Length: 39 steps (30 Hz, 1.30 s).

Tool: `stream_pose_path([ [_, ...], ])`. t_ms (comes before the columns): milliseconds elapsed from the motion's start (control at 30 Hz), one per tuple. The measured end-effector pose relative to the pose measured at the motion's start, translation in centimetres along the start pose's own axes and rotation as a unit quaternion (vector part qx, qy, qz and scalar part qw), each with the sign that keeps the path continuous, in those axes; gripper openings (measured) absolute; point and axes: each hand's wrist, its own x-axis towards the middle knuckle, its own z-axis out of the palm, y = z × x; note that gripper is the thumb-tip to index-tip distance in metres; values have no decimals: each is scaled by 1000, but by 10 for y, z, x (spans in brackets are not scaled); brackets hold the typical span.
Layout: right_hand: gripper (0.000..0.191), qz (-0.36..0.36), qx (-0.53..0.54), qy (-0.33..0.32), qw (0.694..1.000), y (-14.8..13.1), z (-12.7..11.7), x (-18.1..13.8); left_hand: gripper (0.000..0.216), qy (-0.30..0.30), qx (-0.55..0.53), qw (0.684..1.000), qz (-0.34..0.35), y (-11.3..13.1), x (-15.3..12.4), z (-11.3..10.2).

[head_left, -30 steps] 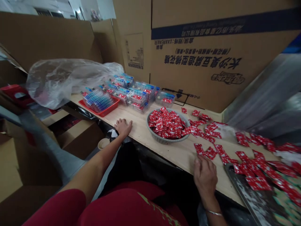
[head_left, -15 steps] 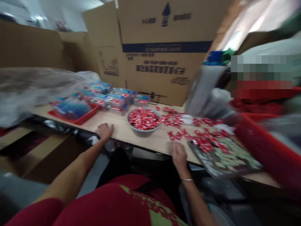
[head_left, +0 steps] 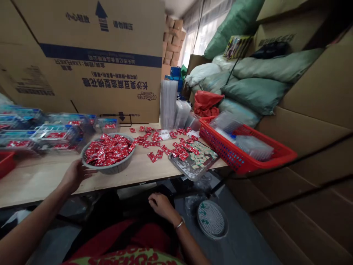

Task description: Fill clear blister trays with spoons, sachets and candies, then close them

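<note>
My left hand [head_left: 75,175] is at the left side of a grey plastic basin [head_left: 114,168], thumb by the rim and fingers curving under its side. Red-and-white packets [head_left: 109,149] heap up inside the basin. My right hand [head_left: 161,204], with a bracelet at the wrist, hovers over my lap below the table edge. Its fingers are loosely curled, and nothing shows in them. More red packets [head_left: 180,151] lie scattered on the table right of the basin, some on a metal tray [head_left: 190,172] that also holds pale green-and-cream packets [head_left: 202,154].
Clear boxes with blue trim [head_left: 57,134] stand at the left, near a red tray [head_left: 6,163]. A large carton [head_left: 110,81] backs the table. Stacked clear plastic containers [head_left: 168,105] and a red basket [head_left: 242,162] stand right. A round strainer [head_left: 212,221] sits below.
The view has swung to the right. My left hand has moved from the bare tabletop to the basin's side. My right hand has drawn back from the table edge to over my lap.
</note>
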Motion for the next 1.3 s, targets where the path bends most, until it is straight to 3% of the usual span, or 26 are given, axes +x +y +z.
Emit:
stream_pose_path([
  [133, 20, 30, 28, -3, 999, 7, -1, -1, 12, -44, -60, 991, -108, 21, 4, -6],
  [300, 22, 5, 101, 9, 995, -3, -7, 16, 2, -86, -41, 974, -206, 34, 14, -12],
  [467, 30, 2, 287, 21, 958, -32, -29, 32, 16, -179, -16, 949, -257, 27, 25, -18],
  [567, 36, 26, 334, 106, 936, -48, -44, 59, 19, -196, -31, 946, -257, 20, 27, -20],
  [667, 36, 14, 308, 216, 927, -62, -60, 109, 16, -191, -51, 946, -255, 14, 32, -23],
  [733, 32, -24, 254, 255, 933, -72, -68, 150, 14, -201, -64, 943, -258, 9, 37, -25],
  [800, 21, -55, 168, 254, 951, -81, -73, 186, 15, -220, -62, 939, -256, 2, 42, -29],
  [867, 13, -60, 63, 206, 975, -89, -75, 213, 22, -231, -30, 939, -253, -3, 46, -36],
  [967, 14, -32, -59, 99, 993, -100, -76, 232, 47, -183, 39, 965, -183, -2, 48, -49],
  [1033, 15, -16, -86, 59, 994, -105, -75, 234, 69, -98, 87, 988, -77, 7, 50, -55],
  [1100, 20, -4, -72, 63, 995, -110, -75, 233, 80, -43, 168, 983, 63, 22, 55, -55],
  [1133, 21, 4, -52, 75, 996, -112, -74, 231, 79, -52, 225, 964, 130, 30, 59, -52],
  [1200, 17, 21, -3, 109, 994, -115, -74, 225, 70, -125, 335, 903, 238, 45, 67, -42],
  [1267, 7, 39, 43, 148, 987, -115, -73, 215, 60, -201, 402, 846, 288, 56, 78, -34],
  [1300, 8, 50, 63, 165, 983, -114, -73, 208, 56, -215, 412, 834, 299, 60, 83, -32],
])
